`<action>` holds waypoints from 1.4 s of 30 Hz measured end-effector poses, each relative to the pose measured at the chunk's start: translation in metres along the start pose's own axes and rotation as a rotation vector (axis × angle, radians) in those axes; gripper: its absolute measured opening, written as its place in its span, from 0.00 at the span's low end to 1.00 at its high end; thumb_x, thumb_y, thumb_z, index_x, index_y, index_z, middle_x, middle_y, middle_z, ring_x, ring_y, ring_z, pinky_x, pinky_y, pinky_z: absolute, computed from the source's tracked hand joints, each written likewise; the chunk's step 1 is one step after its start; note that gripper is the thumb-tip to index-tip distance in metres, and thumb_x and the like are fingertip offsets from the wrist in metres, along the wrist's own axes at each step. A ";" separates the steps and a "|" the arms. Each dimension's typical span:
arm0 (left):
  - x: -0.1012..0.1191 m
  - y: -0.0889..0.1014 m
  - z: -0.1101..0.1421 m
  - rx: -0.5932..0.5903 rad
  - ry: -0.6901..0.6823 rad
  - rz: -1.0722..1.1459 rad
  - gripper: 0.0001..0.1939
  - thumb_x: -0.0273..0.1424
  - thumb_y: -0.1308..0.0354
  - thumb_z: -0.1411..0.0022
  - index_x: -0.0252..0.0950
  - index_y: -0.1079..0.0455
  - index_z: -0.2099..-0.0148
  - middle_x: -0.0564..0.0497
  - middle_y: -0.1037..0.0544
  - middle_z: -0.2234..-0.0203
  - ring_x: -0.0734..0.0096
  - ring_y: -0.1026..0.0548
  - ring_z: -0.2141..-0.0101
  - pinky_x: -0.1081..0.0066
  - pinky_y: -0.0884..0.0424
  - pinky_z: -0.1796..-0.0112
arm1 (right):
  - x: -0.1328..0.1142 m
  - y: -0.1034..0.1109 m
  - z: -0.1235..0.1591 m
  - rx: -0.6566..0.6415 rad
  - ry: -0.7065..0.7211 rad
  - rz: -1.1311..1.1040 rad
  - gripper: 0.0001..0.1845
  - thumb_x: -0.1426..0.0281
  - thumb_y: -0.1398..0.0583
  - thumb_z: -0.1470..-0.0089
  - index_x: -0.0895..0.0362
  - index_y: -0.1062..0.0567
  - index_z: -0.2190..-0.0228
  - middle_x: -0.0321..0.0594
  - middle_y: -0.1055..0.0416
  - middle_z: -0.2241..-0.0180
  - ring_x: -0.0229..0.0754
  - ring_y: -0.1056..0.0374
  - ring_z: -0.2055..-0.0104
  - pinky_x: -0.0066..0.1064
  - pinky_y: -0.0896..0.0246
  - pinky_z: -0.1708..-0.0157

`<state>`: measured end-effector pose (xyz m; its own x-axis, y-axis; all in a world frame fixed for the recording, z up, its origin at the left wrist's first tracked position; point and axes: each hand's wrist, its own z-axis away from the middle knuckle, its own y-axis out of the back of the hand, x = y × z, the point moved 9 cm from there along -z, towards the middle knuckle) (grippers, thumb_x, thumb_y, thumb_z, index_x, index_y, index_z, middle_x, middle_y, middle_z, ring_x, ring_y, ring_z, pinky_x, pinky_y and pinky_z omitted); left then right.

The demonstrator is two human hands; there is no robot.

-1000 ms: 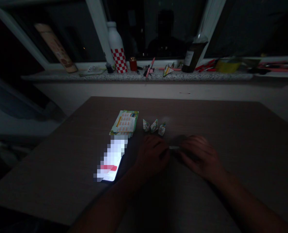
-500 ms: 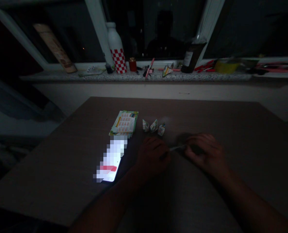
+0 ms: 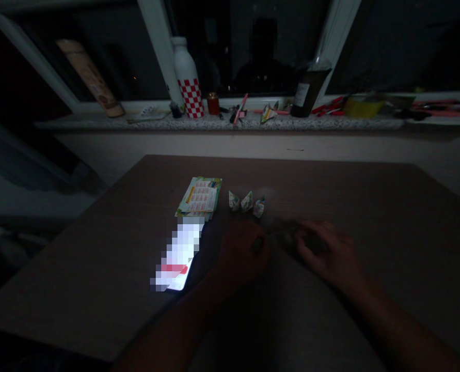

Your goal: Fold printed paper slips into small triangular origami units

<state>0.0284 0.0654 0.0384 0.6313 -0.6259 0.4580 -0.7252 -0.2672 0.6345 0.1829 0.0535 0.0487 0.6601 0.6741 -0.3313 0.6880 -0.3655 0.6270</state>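
Note:
In the dim head view, my left hand [image 3: 245, 250] is closed low over the table, its fingertips pointing right. Across a small gap my right hand [image 3: 326, 250] pinches with thumb and forefinger. Between the two sets of fingertips is a thin, pale piece of paper [image 3: 281, 231], hard to make out in the shadow. Just beyond my left hand stand three small folded paper figures [image 3: 247, 202] in a row, with coloured print on them. My hands do not touch them.
Left of my hands lies a lit phone [image 3: 181, 258], its screen blurred out. Behind it is a stack of printed paper sheets [image 3: 197, 196]. The windowsill [image 3: 230, 123] holds a red-checked white bottle [image 3: 191, 95], a small jar [image 3: 213, 104], pens and another folded paper figure [image 3: 269, 113].
The pale piece between my fingertips showed as a bright thin strip and now looks darker. My right fingers have shifted slightly; the figures, phone and sheets stay put.

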 end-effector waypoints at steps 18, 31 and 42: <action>0.019 -0.005 0.005 -0.157 -0.153 0.245 0.16 0.33 0.39 0.45 0.36 0.32 0.54 0.45 0.25 0.59 0.64 0.28 0.56 0.62 0.30 0.54 | -0.005 -0.005 0.006 -0.042 0.057 -0.145 0.08 0.71 0.38 0.49 0.55 0.28 0.64 0.43 0.25 0.69 0.46 0.26 0.64 0.36 0.30 0.64; 0.015 -0.011 0.005 -0.273 -0.106 0.375 0.08 0.34 0.40 0.43 0.38 0.25 0.62 0.45 0.35 0.45 0.58 0.36 0.45 0.58 0.36 0.47 | -0.004 0.005 0.001 0.028 -0.030 -0.395 0.03 0.74 0.41 0.48 0.54 0.29 0.72 0.40 0.26 0.73 0.44 0.28 0.71 0.35 0.32 0.70; -0.005 -0.026 0.010 -0.308 0.250 0.567 0.19 0.32 0.37 0.48 0.37 0.33 0.53 0.47 0.24 0.60 0.63 0.26 0.59 0.63 0.29 0.57 | -0.011 -0.004 0.003 -0.058 -0.016 -0.366 0.08 0.74 0.37 0.52 0.54 0.33 0.70 0.37 0.28 0.75 0.41 0.29 0.74 0.31 0.33 0.73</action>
<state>0.0413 0.0684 0.0139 0.2486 -0.4098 0.8776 -0.8745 0.2946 0.3853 0.1737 0.0454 0.0474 0.3782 0.7430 -0.5522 0.8616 -0.0642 0.5036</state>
